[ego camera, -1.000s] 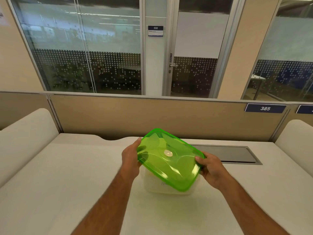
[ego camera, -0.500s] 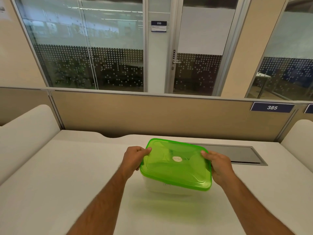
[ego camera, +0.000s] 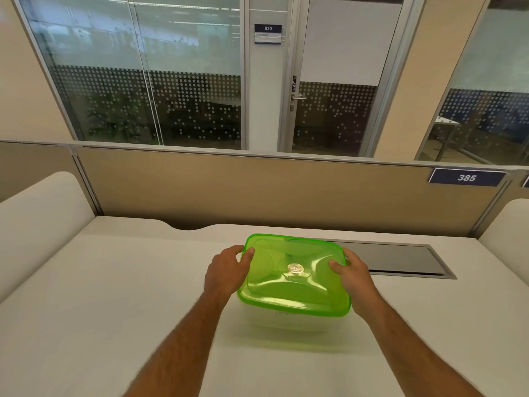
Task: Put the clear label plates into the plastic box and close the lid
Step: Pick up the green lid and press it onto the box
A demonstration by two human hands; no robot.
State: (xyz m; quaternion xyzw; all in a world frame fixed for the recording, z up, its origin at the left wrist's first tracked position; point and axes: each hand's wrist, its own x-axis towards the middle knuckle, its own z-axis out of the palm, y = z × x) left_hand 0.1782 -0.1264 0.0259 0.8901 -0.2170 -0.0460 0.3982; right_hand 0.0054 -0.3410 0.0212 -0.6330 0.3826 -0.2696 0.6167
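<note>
Two hands: both bare, one at each short side of the translucent green plastic lid (ego camera: 294, 277).
Left hand (ego camera: 226, 272): thumb on top of the lid's left edge, fingers curled down round the rim and out of sight; it grips the lid.
Right hand (ego camera: 353, 273): thumb pressed on the lid's right top, fingers wrapped over the edge and hidden; it grips the lid too.
Lid: lies roughly level over the box, near rim slightly lower; long axis runs left to right across the view.
Cloudy white plastic box (ego camera: 292, 319): stands on the pale grey desk (ego camera: 114, 296) just in front of the person; only its near wall shows under the lid.
Hard to tell: whether the lid is snapped fully shut; the clear plates inside cannot be made out.
Behind: grey recessed desk hatch (ego camera: 400, 259), partly covered by the lid.
</note>
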